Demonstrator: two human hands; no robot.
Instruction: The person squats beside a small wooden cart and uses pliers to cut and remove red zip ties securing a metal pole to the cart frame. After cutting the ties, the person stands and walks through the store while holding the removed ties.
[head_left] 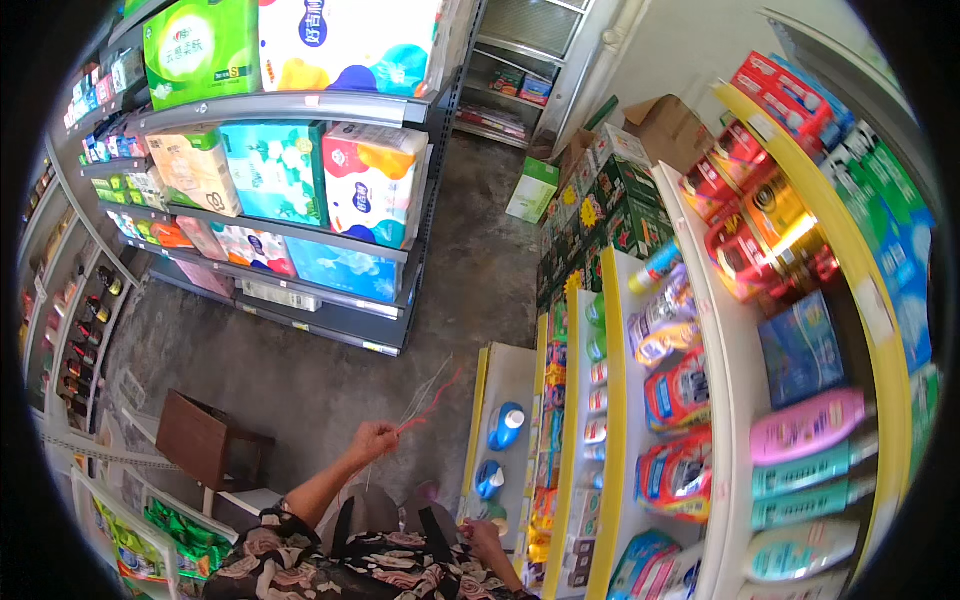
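My left hand is closed in a pinch around a bunch of thin red and white strings. The loose ends fan out ahead of the fingers, over the grey floor. Low and to the right, my right hand is held close to my body, beside the bottom shelf. Its fingers are curled together, and what they may hold is too small to make out. Blue bottles stand on that shelf, just beyond the right hand. A dark floral garment covers my upper arms and body.
A tall rack of tissue packs stands ahead on the left. Tiered yellow-edged shelves with bottles and pouches line the right. A brown wooden stool is at the left. Stacked cartons and a green box stand farther back.
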